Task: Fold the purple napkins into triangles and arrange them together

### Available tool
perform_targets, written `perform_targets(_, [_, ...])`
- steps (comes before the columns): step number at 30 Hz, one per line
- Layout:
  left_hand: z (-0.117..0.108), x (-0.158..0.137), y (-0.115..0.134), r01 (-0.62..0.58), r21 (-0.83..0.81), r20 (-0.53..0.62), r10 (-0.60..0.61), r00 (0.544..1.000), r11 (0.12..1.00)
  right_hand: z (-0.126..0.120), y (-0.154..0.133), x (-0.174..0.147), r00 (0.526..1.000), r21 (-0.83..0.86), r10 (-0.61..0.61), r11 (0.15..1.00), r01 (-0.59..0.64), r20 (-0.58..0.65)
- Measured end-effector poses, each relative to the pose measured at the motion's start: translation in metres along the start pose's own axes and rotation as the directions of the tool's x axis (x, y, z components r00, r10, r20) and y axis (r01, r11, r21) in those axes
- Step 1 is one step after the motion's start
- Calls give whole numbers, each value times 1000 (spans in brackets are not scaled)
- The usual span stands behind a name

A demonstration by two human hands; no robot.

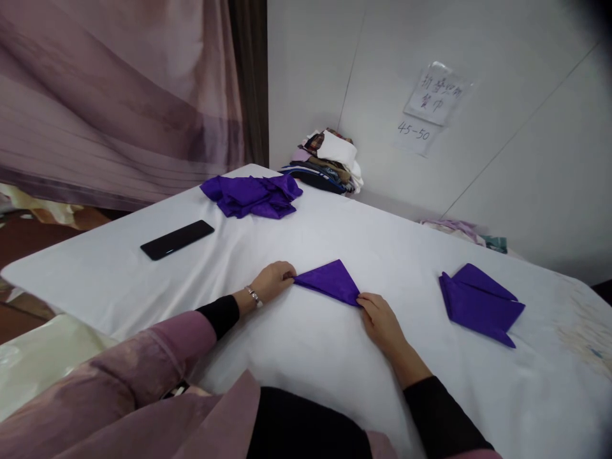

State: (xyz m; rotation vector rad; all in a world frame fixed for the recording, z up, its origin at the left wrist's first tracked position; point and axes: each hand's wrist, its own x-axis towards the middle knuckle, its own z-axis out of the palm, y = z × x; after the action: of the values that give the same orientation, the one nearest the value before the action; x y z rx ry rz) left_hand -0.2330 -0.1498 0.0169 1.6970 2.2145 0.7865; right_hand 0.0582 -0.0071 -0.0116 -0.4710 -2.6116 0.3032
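Between my hands a purple cloth napkin (329, 279) lies on the white tablecloth, folded into a triangle with its point away from me. My left hand (275, 280) pinches its left corner. At the right corner, my right hand (380, 319) has thumb and fingers closed on the edge. To the right rests a second purple napkin (480, 303), folded into a shape with several pointed corners. A loose, crumpled heap of purple cloth (253, 194) sits at the far left of the table.
A black phone-like slab (178, 240) lies on the table (306, 370) at left. Beyond the far edge is a pile of folded clothes (329, 162). Handwritten paper signs (434, 95) hang on the wall, and a pinkish curtain (119, 95) drapes at left.
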Motion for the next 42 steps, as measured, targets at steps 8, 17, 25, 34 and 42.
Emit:
perform_targets(8, [2,0,-4,-74,72,8,73,997,995,2,2,-2,999,20,-4,1000,5,-44])
perform_targets(17, [-9,-6,-7,-348,177,142,326,934,921,-1,2,-1,998,-12,-24,1000,23,-56])
perform_targets(25, [-14,-12,-10,-363,277,137,338,931,889,-1,4,-2,996,-26,-61,998,60,-66])
perform_targets(34, [-8,-1,4,-81,177,-19,86,996,981,-1,5,-2,994,-92,-107,990,105,-12])
perform_targets(42, [10,65,30,-258,189,-22,267,963,947,0,5,-2,984,-104,-150,985,140,-94])
